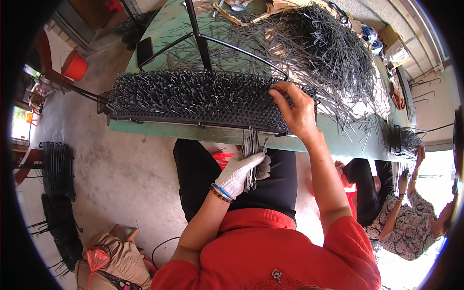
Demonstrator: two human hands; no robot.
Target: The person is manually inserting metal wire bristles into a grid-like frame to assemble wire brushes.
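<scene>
My left hand (243,170), in a white knitted glove, is closed round a bundle of thin grey rods (251,145) below the table edge, with their ends sticking up. In front of me a black perforated rack (159,118) lies along that edge, its holes densely filled with short upright grey pieces (183,96). Fewer pieces stand in the rack's right front part, where open holes show. My bare right hand (297,108) is over that right end, thumb and forefinger bent into a pinch. Whatever the fingertips hold is too small to make out.
A large heap of loose grey rods (333,53) covers the right of the green table (145,126). Black frame bars (202,50) rise behind the rack. A co-worker (406,217) works at a similar rack (406,140) on the right. A red bucket (74,65) stands at far left.
</scene>
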